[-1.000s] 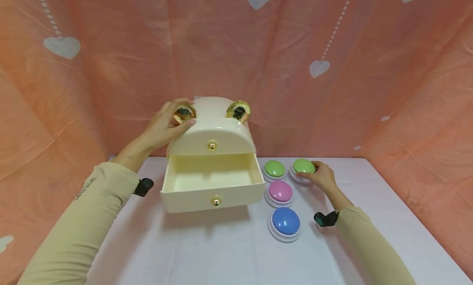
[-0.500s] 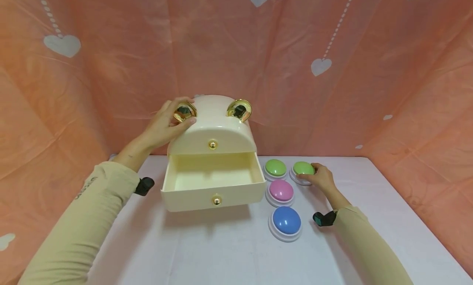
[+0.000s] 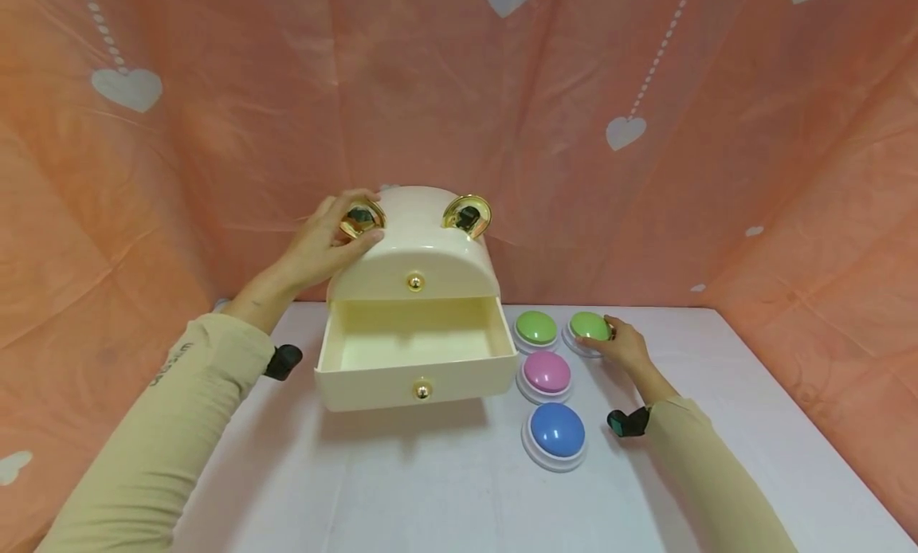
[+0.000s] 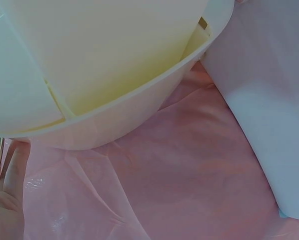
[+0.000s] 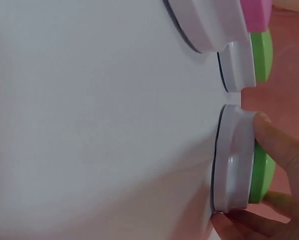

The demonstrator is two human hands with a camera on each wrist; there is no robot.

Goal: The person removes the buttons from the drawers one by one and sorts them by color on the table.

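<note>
My left hand [image 3: 315, 246] grips the gold ear-like ornament [image 3: 362, 217] at the top left of a cream two-drawer storage box [image 3: 448, 270]. The lower drawer [image 3: 366, 391] is pulled out, with nothing inside. On the right, my right hand [image 3: 627, 350] holds a green push button [image 3: 590, 325] by its white base, thumb on the near side and fingers on the far side. In the right wrist view the base of this green button [image 5: 234, 160] sits right at the white table surface.
Beside the drawer's right side stand another green push button [image 3: 535, 327], a pink one [image 3: 547, 371] and a blue one [image 3: 557, 429]. All rest on the white table [image 3: 430, 489]. A pink curtain [image 3: 559, 178] with hearts encloses the table's back and sides.
The green button in my right hand has come down slightly to the table. My left hand keeps its grip on the ornament; the box and drawer stay as they were.
</note>
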